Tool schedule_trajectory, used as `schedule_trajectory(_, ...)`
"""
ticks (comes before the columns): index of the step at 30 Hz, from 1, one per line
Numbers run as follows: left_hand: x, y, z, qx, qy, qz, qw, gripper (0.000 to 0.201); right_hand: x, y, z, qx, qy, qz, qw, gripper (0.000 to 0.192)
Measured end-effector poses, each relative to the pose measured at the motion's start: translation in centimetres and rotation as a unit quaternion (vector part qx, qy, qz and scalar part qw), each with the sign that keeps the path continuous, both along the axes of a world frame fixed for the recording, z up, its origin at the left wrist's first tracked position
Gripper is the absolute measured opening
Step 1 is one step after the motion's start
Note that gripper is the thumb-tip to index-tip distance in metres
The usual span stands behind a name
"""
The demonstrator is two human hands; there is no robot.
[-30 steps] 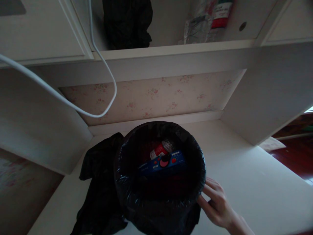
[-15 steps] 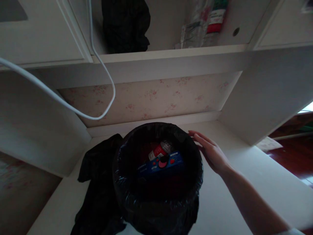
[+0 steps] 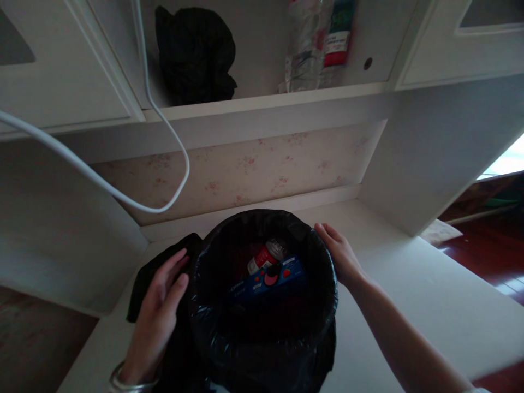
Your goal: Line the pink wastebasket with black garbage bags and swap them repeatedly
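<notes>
A round bin lined with a black trash bag (image 3: 266, 355) stands on the white surface. Inside it lie a blue snack box (image 3: 270, 281) with strawberry pictures and a red-and-white can (image 3: 266, 254). My right hand (image 3: 338, 251) grips the bag's edge at the right of the rim, fingertips pinched against it. To the left of the rim, my left hand (image 3: 158, 305) hovers open with thumb and fingers apart, a silver bracelet on its wrist. Behind that hand, a loose piece of black plastic (image 3: 145, 284) lies against the bin's left side.
A white cable (image 3: 123, 199) loops down in front at the left. Above the bin is a shelf (image 3: 262, 106) with a black bundle (image 3: 196, 54), a clear plastic bottle (image 3: 305, 49) and a green-and-red bottle (image 3: 339, 35). White panels (image 3: 442, 142) stand at both sides.
My left hand has come into view at the bin's left side. My right hand has gone from touching the right rim with loose fingers to gripping the bag there.
</notes>
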State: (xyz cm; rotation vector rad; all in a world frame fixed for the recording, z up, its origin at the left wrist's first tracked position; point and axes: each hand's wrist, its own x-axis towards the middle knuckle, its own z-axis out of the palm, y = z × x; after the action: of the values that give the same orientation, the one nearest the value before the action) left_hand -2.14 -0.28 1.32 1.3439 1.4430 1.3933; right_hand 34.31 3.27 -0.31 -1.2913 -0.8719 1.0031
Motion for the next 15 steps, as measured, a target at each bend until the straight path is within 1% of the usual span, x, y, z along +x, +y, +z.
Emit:
schedule_trajectory(2,1.6,0.9,0.0,-0.005,0.025,-0.047,0.999,0.054,-0.1,0.0,0.0,0.005,0.006,0.021,1.000,0.053)
schedule_trajectory(4,2.6,0.9,-0.3,-0.005,0.035,-0.057,0.998,0.049,-0.2,-0.2,0.1,0.003,0.025,0.038,0.999,0.051)
schedule_trajectory(6,3.1,0.4,-0.7,-0.028,-0.017,-0.041,0.999,0.050,-0.2,-0.4,0.3,-0.003,0.041,0.048,0.998,0.050)
schedule_trajectory(8,3.3,-0.3,-1.1,-0.067,-0.090,-0.027,0.993,0.054,-0.4,-0.4,0.1,-0.001,0.041,0.039,0.998,0.052)
schedule_trajectory(10,3.3,-1.0,-1.5,-0.082,-0.113,-0.023,0.990,0.055,-0.6,-0.2,-0.6,0.010,0.029,0.018,0.999,0.054)
schedule_trajectory(12,3.1,-1.7,-1.8,-0.075,-0.094,-0.021,0.992,0.053,-0.9,0.1,-1.7,0.019,0.028,0.003,0.999,0.055)
schedule_trajectory(15,2.9,-2.5,-2.2,-0.066,-0.062,-0.011,0.996,0.055,-1.3,0.5,-3.3,0.019,0.039,0.010,0.999,0.055)
